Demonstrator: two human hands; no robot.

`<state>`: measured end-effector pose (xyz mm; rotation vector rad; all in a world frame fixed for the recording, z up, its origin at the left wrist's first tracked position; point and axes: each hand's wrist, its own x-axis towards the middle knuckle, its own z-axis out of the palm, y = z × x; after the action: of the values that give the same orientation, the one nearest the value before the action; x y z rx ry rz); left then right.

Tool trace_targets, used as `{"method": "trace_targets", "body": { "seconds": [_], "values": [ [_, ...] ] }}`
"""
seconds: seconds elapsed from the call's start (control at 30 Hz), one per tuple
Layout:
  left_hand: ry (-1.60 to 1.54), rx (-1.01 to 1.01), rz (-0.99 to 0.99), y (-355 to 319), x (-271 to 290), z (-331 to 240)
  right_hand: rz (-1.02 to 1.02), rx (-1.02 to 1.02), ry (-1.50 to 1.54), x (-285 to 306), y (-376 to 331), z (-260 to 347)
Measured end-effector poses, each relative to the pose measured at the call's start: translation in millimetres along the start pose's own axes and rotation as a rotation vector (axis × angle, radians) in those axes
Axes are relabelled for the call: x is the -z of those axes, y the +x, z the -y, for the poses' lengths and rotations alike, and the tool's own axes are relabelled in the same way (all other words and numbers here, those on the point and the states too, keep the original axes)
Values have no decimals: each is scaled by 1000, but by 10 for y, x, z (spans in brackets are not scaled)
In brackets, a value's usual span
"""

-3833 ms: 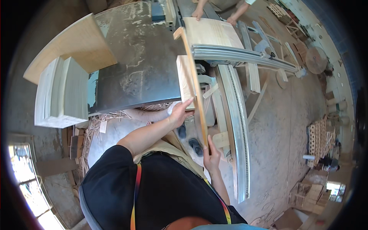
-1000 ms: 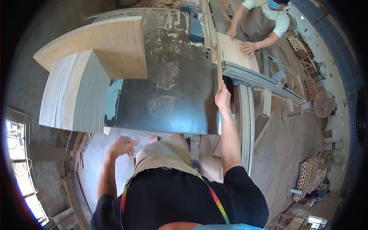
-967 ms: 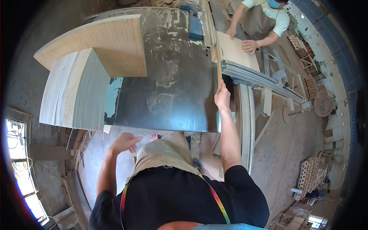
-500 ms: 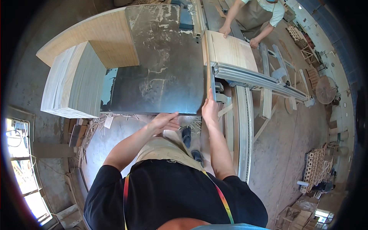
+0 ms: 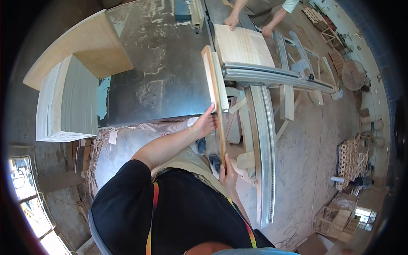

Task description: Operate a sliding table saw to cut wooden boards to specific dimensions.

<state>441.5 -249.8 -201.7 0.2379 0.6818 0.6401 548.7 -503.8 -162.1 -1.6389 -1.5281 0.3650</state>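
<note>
I see the wooden stick (image 5: 221,138) running away from the right fingers and past the left ones, its hooked tip out by the right edge of the tabletop (image 5: 148,102). The right hand (image 5: 229,175) grips its near end, which I'd judge leaves most of the length free for reach. A narrow wood strip (image 5: 220,85) lies alongside, just beyond the left fingers. The left hand (image 5: 203,124) has its thumb up and fingers curled at the stick's side, probably to steady stick or strip; I cannot tell whether they close on either.

Beyond the left fingers and to their right, a co-worker's hands (image 5: 232,21) hold the far side of a wide board (image 5: 242,44), its near edge along a metal bar (image 5: 272,74), likely to keep it straight. Well left of the left fingers stands a stack of boards (image 5: 78,100), with a large panel (image 5: 89,46) behind.

Half a second ago the stick reached up beside the wide board and the left hand hung by the tabletop's near edge, holding nothing; now the stick is drawn back toward the body and the left fingers have come in to it.
</note>
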Motion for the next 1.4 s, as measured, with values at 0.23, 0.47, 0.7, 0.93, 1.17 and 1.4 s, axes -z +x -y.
{"method": "trace_targets", "body": {
  "seconds": [0.23,0.47,0.7,0.93,1.17,1.4],
  "values": [
    [80,-135,-67,-251,-250,275,59,-231,99,521,-281,46],
    [239,-290,-175,-1189,38,-282,-34,65,306,234,760,-229],
    [364,-484,-373,-2702,890,-743,288,-559,915,-316,1144,104],
    [312,-600,-495,-3687,1912,-1073,407,-743,1137,-1256,1246,222],
    [149,-647,-599,-4073,2572,-1208,487,-768,1085,-1649,1341,380],
    [33,-688,-669,-3862,2847,-1478,439,-722,1012,-1681,1377,492]
  ]
}}
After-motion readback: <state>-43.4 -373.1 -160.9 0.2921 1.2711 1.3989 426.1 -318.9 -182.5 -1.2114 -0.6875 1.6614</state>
